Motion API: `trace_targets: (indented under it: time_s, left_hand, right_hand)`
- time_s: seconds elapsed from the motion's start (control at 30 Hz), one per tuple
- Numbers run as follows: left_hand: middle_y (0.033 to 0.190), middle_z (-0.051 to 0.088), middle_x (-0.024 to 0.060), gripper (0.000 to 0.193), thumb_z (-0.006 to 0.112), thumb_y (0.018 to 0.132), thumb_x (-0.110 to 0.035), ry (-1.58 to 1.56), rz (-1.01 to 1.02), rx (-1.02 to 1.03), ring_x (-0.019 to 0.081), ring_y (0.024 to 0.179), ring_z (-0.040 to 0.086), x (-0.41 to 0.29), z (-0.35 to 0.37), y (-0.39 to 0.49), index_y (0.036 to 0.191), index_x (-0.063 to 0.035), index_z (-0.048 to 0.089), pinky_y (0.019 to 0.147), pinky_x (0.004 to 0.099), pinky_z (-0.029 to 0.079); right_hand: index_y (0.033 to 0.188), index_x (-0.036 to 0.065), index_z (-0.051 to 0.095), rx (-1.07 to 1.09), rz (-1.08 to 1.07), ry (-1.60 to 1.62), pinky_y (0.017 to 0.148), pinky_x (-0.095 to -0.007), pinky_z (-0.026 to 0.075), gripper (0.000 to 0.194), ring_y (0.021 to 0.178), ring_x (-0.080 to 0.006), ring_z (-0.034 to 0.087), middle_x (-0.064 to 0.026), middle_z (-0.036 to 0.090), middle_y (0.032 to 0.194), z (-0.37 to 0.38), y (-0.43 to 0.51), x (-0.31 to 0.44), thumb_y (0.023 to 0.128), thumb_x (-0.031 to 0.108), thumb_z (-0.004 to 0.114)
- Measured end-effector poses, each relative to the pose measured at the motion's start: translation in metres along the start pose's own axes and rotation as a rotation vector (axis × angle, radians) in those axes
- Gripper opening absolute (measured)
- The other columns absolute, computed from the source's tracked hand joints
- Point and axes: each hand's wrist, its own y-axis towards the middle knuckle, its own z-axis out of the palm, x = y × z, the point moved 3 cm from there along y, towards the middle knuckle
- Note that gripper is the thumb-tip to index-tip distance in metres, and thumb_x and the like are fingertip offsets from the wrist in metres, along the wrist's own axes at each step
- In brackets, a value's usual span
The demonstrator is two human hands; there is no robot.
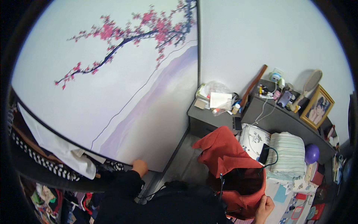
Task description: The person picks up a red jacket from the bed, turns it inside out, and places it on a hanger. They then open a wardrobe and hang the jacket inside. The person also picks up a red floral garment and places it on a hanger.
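My left hand (140,167) rests at the lower edge of a sliding wardrobe door (134,112) painted with a blossoming branch; its fingers are largely hidden against the edge. At the lower right my right hand (265,207) grips the edge of a red hooded jacket (223,151). The jacket hangs with its dark inside showing, its hood towards the nightstand. White and patterned clothes (64,148) hang inside the open part of the wardrobe, left of my left hand.
A grey nightstand (209,116) holds papers, bags and bottles. Beside it is a bed with a floral pillow (253,137), a striped folded quilt (288,154) and a purple ball (311,153). The headboard shelf (282,109) carries a framed picture (318,107) and a racket (310,84).
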Motion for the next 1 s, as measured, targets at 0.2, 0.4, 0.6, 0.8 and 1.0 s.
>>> trace_targets:
  time_s: [0.2,0.4,0.6,0.8,1.0]
  left_hand:
    - [0.115,0.067,0.0146,0.032,0.058,0.087,-0.033,-0.013,0.0,0.168,0.0306,0.11,0.063,-0.004,-0.02,0.008,0.107,-0.0118,0.072,0.09,0.0433,0.05]
    - [0.113,0.066,0.0186,0.05,0.056,0.088,-0.051,-0.141,0.097,0.146,0.0356,0.106,0.062,-0.047,-0.124,0.084,0.105,-0.0053,0.07,0.09,0.0464,0.048]
    - [0.102,0.069,0.0173,0.044,0.06,0.085,-0.047,-0.193,0.167,-0.318,0.0348,0.099,0.064,-0.103,-0.301,0.202,0.098,-0.0059,0.07,0.083,0.0486,0.049]
    - [0.095,0.069,0.011,0.029,0.062,0.085,-0.036,0.073,0.153,-0.791,0.0301,0.1,0.059,-0.123,-0.443,0.323,0.09,-0.0098,0.073,0.096,0.0493,0.036]
    - [0.105,0.067,0.0128,0.028,0.053,0.087,-0.026,0.275,0.082,-0.943,0.032,0.111,0.054,-0.126,-0.53,0.42,0.096,-0.0095,0.073,0.105,0.0515,0.028]
  right_hand:
    - [0.063,-0.003,0.05,-0.034,-0.034,-0.082,0.049,-0.0304,0.03,0.042,0.054,-0.0096,0.038,-0.0015,0.043,0.053,-0.005,0.0,0.004,0.093,0.024,0.062]
    - [0.061,-0.002,0.048,-0.048,0.014,-0.071,0.047,-0.0324,0.027,0.042,0.052,-0.0105,0.036,-0.0029,0.039,0.052,-0.004,0.008,0.01,0.092,0.022,0.062]
    - [0.069,0.0,0.052,-0.154,0.172,-0.036,0.054,-0.0273,0.034,0.036,0.063,-0.009,0.038,0.0021,0.044,0.063,-0.006,0.013,0.014,0.097,0.022,0.056]
    - [0.075,-0.003,0.062,-0.318,0.303,-0.107,0.055,-0.0311,0.039,0.038,0.061,-0.0117,0.045,-0.0027,0.057,0.062,0.01,-0.004,0.024,0.097,0.027,0.054]
    - [0.08,-0.006,0.062,-0.447,0.391,-0.38,0.056,-0.0364,0.041,0.04,0.058,-0.0186,0.046,-0.0122,0.058,0.063,0.045,-0.008,0.073,0.098,0.028,0.052]
